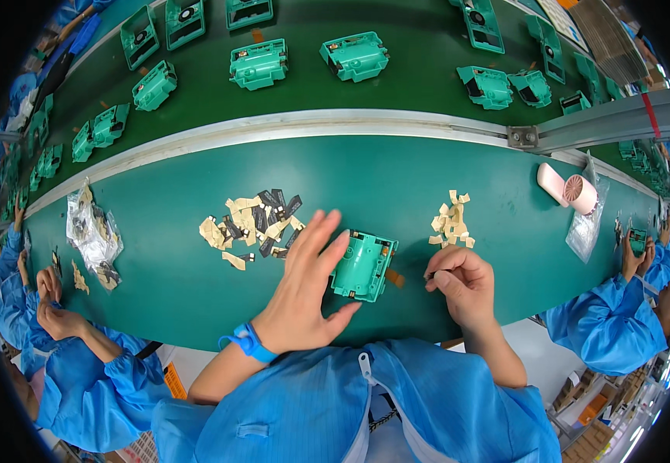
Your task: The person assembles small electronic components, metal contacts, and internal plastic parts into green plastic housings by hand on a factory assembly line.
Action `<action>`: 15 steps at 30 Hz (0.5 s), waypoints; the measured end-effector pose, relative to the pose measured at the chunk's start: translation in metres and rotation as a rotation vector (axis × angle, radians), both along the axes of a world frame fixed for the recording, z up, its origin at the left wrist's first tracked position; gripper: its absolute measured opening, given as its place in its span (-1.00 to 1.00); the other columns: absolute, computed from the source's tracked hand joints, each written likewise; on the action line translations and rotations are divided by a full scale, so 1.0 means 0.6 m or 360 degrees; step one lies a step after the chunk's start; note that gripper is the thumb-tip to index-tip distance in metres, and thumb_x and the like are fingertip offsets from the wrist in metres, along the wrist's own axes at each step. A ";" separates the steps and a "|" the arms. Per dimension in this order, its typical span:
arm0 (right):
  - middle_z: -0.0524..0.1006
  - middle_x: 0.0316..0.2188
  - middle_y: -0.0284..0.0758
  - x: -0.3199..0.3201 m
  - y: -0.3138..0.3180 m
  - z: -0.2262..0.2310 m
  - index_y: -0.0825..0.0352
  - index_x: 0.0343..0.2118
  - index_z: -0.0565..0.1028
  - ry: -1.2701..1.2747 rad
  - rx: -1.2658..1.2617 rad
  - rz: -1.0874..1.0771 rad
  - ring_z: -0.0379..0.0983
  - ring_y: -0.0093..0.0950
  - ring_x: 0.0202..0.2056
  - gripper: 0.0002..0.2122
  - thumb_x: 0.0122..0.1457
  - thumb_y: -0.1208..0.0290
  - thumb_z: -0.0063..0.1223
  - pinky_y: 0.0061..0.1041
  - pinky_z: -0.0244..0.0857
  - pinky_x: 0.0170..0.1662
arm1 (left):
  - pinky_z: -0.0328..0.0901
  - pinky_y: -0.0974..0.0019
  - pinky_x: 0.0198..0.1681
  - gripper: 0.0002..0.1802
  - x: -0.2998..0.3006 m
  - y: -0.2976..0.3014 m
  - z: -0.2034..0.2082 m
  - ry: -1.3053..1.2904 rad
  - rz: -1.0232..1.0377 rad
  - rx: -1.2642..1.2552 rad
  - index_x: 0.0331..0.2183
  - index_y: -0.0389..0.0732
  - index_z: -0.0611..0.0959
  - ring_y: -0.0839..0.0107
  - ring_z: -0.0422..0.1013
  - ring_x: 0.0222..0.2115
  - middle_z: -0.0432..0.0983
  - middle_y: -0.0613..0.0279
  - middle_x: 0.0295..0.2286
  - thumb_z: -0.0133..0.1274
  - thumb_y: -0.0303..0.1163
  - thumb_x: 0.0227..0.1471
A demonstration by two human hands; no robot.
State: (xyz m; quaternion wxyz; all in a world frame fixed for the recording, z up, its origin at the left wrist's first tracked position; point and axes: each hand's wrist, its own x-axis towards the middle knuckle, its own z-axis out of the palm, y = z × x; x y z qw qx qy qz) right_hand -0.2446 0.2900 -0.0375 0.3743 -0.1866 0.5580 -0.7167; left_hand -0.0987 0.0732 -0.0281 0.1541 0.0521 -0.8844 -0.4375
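A: What's the left hand [308, 289] doing?
B: I'm seeing it lying released, fingers spread, steadying the green plastic housing [363, 265] on the green surface [180, 285], beige and black pads [251, 224] piled just left for reach.
A: Right hand [462, 282]?
B: Curling clenched, pinching something too small to tell, below the beige pad pile [451, 222].

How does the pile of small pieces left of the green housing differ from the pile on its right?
The left pile is larger and more spread out; the right pile is small and compact. The left pile mixes tan and black pieces; the right pile looks all tan. The left hand rests near the left pile, touching the green housing; the right hand sits just below the right pile. Both lie on the green table.
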 end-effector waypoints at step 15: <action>0.48 -0.34 -0.25 0.002 0.004 0.014 0.39 -0.38 0.41 -0.0317 0.0086 0.0029 0.41 -0.58 -0.41 -0.96 0.12 0.64 0.03 -0.59 0.34 -0.32 | 0.20 0.17 -0.02 -0.02 -0.040 -0.047 0.010 -0.0109 -0.0608 0.0098 0.13 -0.18 0.32 0.09 0.30 -0.06 0.30 0.03 0.00 0.37 -0.42 -0.41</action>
